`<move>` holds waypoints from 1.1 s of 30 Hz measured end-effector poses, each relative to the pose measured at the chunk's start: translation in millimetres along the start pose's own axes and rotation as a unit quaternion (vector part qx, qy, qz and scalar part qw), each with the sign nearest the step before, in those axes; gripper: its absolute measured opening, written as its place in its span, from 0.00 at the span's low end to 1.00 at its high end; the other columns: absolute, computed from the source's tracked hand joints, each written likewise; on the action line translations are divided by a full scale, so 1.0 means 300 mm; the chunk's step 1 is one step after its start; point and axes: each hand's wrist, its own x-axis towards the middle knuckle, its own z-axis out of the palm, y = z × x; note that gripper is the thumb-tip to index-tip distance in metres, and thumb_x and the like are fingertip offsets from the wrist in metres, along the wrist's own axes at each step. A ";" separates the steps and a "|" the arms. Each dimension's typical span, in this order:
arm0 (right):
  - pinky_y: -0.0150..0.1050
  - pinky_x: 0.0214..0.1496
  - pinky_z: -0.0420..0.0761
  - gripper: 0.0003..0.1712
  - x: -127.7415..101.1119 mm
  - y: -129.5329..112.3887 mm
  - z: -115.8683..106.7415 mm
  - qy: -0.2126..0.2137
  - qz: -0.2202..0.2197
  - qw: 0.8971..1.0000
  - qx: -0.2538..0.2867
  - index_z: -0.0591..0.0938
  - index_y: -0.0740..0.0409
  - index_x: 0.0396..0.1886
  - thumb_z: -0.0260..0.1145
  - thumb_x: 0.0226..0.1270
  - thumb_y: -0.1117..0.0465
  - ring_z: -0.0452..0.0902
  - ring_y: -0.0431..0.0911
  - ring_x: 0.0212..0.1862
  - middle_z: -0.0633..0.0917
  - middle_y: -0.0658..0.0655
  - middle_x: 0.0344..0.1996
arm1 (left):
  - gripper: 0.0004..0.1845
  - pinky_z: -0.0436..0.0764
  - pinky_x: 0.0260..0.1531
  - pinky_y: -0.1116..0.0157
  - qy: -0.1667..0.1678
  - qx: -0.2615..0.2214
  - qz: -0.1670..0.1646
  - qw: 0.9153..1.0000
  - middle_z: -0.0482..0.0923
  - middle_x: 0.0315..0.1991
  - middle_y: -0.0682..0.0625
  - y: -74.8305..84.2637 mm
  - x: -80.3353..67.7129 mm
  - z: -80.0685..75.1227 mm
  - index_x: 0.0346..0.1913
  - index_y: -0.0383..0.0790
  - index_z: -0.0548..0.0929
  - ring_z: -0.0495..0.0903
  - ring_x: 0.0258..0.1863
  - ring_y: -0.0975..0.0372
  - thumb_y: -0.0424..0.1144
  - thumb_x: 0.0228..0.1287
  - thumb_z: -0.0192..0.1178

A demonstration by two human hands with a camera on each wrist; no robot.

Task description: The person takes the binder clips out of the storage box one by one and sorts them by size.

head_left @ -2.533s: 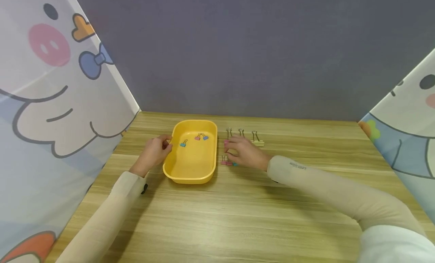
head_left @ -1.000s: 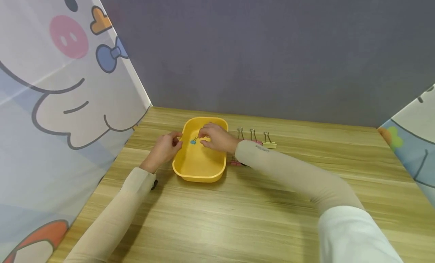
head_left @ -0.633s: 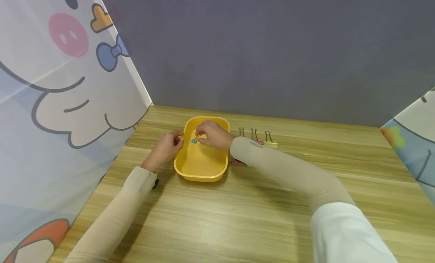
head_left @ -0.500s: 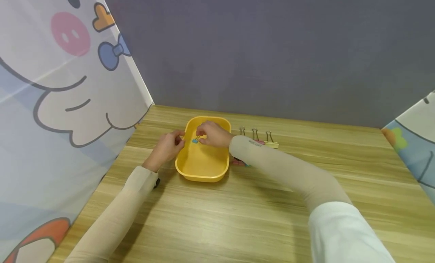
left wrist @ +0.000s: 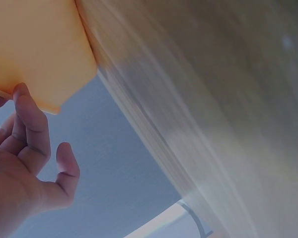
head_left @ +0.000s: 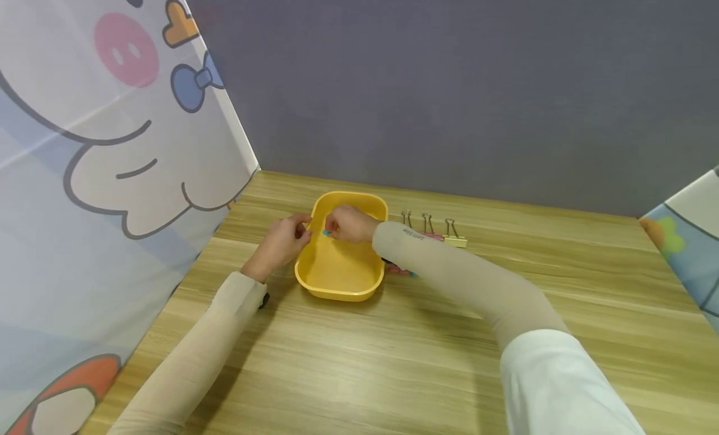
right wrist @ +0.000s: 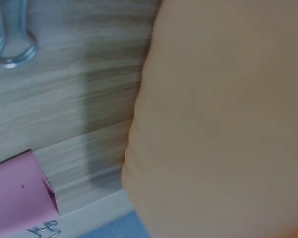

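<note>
A yellow plastic tray [head_left: 339,294] sits on the table, my left hand [head_left: 279,243] at its left rim. In the left wrist view, that hand [left wrist: 20,163] pinches the rim, with the other fingers curled loosely outside. Inside the tray, my right hand [head_left: 352,224] pinches a small blue binder clip [head_left: 327,233], whose handles are hidden by the fingers. The small pink and blue clips seen there earlier are hidden behind this hand. Bare skin [right wrist: 223,119] fills much of the right wrist view, and no fingertips show there.
Right of the tray stand larger binder clips, including a pink one [head_left: 432,236] and a yellow one [head_left: 455,241]. Small pink clips [head_left: 397,269] and a blue one [head_left: 412,274] lie nearer, partly behind the right sleeve [head_left: 449,273]. A grey panel [head_left: 421,98] closes off the table's back.
My right hand has moved left from the clips on the table into the tray, and its fingers have closed on the blue clip. The left hand stays at the rim; the head view has shifted.
</note>
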 end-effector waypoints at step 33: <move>0.30 0.34 0.73 0.03 -0.016 0.008 0.038 -0.013 -0.053 0.998 -0.002 0.84 0.55 0.27 0.69 0.57 0.67 0.74 0.40 0.30 0.80 0.46 0.25 | 0.17 0.77 0.27 0.63 -0.009 0.006 -0.011 1.000 0.78 0.28 0.46 0.018 -0.004 -0.007 0.53 0.27 0.77 0.75 0.24 0.59 0.31 0.63 0.59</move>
